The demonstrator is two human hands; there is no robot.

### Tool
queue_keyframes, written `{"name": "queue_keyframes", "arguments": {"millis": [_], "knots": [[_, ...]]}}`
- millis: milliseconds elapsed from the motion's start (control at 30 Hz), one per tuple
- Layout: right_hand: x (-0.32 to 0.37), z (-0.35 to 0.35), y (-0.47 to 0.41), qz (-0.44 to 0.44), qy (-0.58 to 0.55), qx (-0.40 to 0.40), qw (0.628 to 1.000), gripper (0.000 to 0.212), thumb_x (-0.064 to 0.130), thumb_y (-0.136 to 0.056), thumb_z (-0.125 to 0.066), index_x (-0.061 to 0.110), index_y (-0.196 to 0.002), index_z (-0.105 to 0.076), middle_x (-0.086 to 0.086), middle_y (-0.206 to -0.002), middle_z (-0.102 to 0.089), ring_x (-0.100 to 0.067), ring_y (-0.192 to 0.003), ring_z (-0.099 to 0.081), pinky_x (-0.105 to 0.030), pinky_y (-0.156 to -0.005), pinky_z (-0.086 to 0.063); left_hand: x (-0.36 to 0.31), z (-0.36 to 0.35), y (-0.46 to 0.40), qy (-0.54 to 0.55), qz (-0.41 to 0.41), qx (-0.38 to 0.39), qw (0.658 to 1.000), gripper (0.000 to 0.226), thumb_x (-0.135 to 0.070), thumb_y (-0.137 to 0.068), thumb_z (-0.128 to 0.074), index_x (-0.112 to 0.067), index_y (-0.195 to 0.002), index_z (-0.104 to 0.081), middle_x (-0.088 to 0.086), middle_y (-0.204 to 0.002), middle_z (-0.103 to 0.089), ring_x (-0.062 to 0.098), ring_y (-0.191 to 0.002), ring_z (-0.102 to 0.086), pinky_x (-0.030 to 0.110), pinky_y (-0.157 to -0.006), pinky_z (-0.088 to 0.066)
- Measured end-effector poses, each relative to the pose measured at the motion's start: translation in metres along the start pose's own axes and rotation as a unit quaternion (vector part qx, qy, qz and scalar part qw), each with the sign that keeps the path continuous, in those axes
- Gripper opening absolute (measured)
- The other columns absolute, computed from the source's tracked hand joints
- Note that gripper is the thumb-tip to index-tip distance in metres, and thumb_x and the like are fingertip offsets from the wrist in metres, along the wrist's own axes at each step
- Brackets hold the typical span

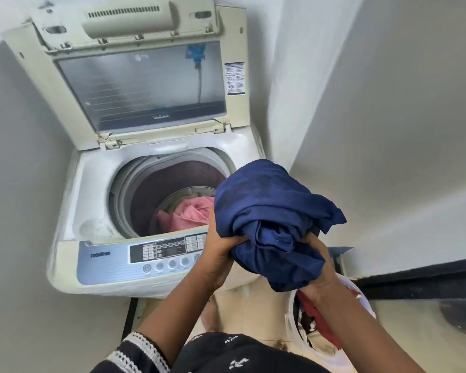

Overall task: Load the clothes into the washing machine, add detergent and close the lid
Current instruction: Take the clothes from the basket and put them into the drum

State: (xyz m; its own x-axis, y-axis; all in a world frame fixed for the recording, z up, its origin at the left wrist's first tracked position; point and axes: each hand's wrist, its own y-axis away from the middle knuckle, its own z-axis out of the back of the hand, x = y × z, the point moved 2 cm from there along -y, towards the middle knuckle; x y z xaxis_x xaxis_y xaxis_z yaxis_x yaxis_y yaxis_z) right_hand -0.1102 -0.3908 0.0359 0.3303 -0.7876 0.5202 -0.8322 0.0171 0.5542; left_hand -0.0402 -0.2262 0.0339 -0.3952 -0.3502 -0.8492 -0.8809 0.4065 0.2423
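Observation:
A top-loading washing machine (73, 211) stands in a corner with its lid (145, 84) raised upright. A pink garment (189, 215) lies at the bottom of its drum. I hold a bunched navy-blue garment (269, 211) in both hands over the machine's front right corner, above the control panel (145, 255). My left hand (218, 254) grips its lower left edge. My right hand (318, 267) grips it from below on the right. No detergent is in view.
A white laundry basket (293, 332) with red and other clothes stands on the floor at the lower right, under my right arm. Walls close in on both sides of the machine. A dark threshold strip (414, 281) runs along the right.

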Motion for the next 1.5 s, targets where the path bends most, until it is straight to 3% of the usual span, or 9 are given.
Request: {"name": "queue_keyframes", "arguments": {"millis": [100,233,400,667,833,933,1133,1333,1500], "knots": [[0.0,-0.027,-0.031,0.067,-0.006,0.025,0.997,0.04,0.01,-0.1,-0.039,-0.016,-0.128,-0.052,-0.034,-0.129,-0.057,-0.035,-0.128,-0.054,-0.035,-0.11,-0.038,-0.018,0.033,-0.017,-0.016,-0.001,-0.028,0.999,0.087,-0.01,-0.067,-0.077,-0.006,-0.145,-0.037,0.021,-0.138,-0.054,0.038,-0.127,-0.053,0.051,-0.101,-0.05],[-0.022,-0.046,-0.076,-0.005,0.061,0.008,0.998,0.045,0.016,-0.081,-0.062,0.0,-0.123,-0.057,-0.008,-0.089,-0.074,-0.017,-0.083,-0.074,-0.025,-0.065,-0.058,-0.042,0.066,-0.03,-0.007,-0.038,-0.085,0.996,0.073,-0.014,-0.066,-0.076,-0.017,-0.133,-0.049,0.014,-0.132,-0.06,0.034,-0.122,-0.058,0.05,-0.099,-0.051],[-0.038,-0.081,-0.126,-0.02,0.154,-0.024,0.988,0.056,0.016,-0.086,-0.064,0.018,-0.14,-0.05,-0.015,-0.133,-0.063,-0.03,-0.114,-0.065,-0.036,-0.078,-0.057,-0.055,0.122,-0.056,0.018,-0.023,-0.155,0.987,0.068,-0.006,-0.077,-0.072,-0.02,-0.137,-0.045,0.008,-0.132,-0.059,0.031,-0.121,-0.059,0.053,-0.1,-0.05],[-0.061,-0.111,-0.201,-0.07,0.266,-0.072,0.959,0.041,0.005,-0.096,-0.052,0.022,-0.133,-0.054,-0.001,-0.088,-0.07,-0.012,-0.062,-0.067,-0.025,-0.048,-0.051,-0.046,0.188,-0.088,0.053,0.055,-0.229,0.97,0.062,-0.005,-0.086,-0.068,-0.027,-0.139,-0.044,0.003,-0.132,-0.061,0.024,-0.115,-0.065,0.046,-0.096,-0.054],[-0.092,-0.105,-0.24,-0.138,0.33,-0.123,0.926,0.051,0.024,-0.093,-0.065,0.017,-0.14,-0.049,-0.008,-0.102,-0.069,-0.025,-0.079,-0.068,-0.034,-0.059,-0.056,-0.022,0.214,-0.092,0.074,0.156,-0.323,0.93,0.062,-0.015,-0.085,-0.072,-0.022,-0.137,-0.038,0.006,-0.125,-0.062,0.026,-0.107,-0.066,0.045,-0.087,-0.056],[-0.102,-0.107,-0.243,-0.205,0.372,-0.109,0.899,0.043,0.028,-0.099,-0.057,0.011,-0.138,-0.051,-0.01,-0.106,-0.067,-0.028,-0.087,-0.064,-0.052,-0.091,-0.056,-0.011,0.219,-0.096,0.079,0.204,-0.37,0.903,0.062,-0.027,-0.084,-0.075,-0.023,-0.131,-0.035,0.003,-0.122,-0.059,0.023,-0.104,-0.063,0.042,-0.088,-0.055],[-0.107,-0.103,-0.24,-0.183,0.325,-0.137,0.918,0.049,0.028,-0.1,-0.056,0.022,-0.144,-0.035,-0.003,-0.132,-0.04,-0.043,-0.12,-0.053,-0.051,-0.086,-0.058,0.008,0.219,-0.099,-0.112,0.214,-0.312,0.919,0.038,-0.028,-0.086,-0.07,-0.03,-0.121,-0.053,0.001,-0.126,-0.053,0.017,-0.106,-0.054,0.036,-0.092,-0.047],[-0.108,-0.102,-0.237,-0.143,0.389,-0.114,0.903,0.038,0.022,-0.099,-0.058,0.019,-0.134,-0.044,-0.007,-0.128,-0.055,-0.031,-0.108,-0.062,-0.044,-0.083,-0.058,0.011,0.222,-0.102,-0.18,0.2,-0.299,0.916,0.03,-0.046,-0.065,-0.069,-0.04,-0.094,-0.064,0.004,-0.122,-0.059,0.023,-0.101,-0.062,0.051,-0.093,-0.054],[-0.101,-0.107,-0.231,0.007,0.422,-0.106,0.9,0.018,0.009,-0.097,-0.058,0.017,-0.113,-0.06,-0.013,-0.112,-0.064,-0.024,-0.091,-0.068,-0.037,-0.076,-0.06,-0.007,0.213,-0.1,-0.229,0.124,-0.309,0.915,0.018,-0.022,-0.088,-0.067,-0.026,-0.105,-0.064,0.007,-0.119,-0.059,0.014,-0.098,-0.061,0.03,-0.085,-0.051]]}}
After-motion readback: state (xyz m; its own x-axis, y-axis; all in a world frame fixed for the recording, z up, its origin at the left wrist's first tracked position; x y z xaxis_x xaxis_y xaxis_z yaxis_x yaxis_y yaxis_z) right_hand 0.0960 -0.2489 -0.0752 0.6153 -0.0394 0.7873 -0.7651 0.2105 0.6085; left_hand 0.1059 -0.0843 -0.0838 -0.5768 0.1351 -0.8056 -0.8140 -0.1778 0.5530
